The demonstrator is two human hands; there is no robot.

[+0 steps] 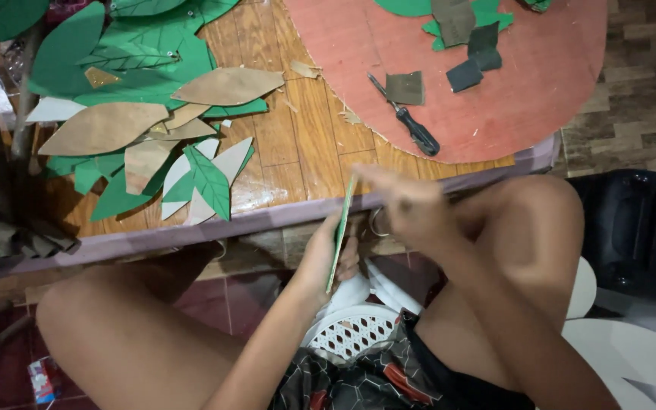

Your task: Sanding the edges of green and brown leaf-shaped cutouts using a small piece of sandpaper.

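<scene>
Nearest, a white plastic chair with a lattice seat (354, 330) shows between the person's bare knees, dark patterned shorts (373, 380) over it. Left hand (326, 258) is closed round the lower part of a thin green card leaf cutout (341, 228), seen edge-on and held upright just in front of the near edge of the surface. Right hand (408, 205) is blurred, fingers stretched toward the top of the cutout; cannot tell if it pinches it or only touches.

Wooden plank surface (298, 144) with a pale purple rim sits beyond the hands. A loose heap of green, brown and white card leaf shapes (153, 129) covers its left part, the nearest ones reaching close to the near edge, left of the held cutout. A large red-brown rounded card sheet (525, 83) overhangs the right part and far edge. On that sheet lies a black-handled screwdriver (411, 125), beside a small brown card square (405, 88); farther back, dark grey card scraps (472, 64) and green offcuts (487, 15) near the far edge.

A black box-like object (635, 228) stands on the floor right of the right knee.
</scene>
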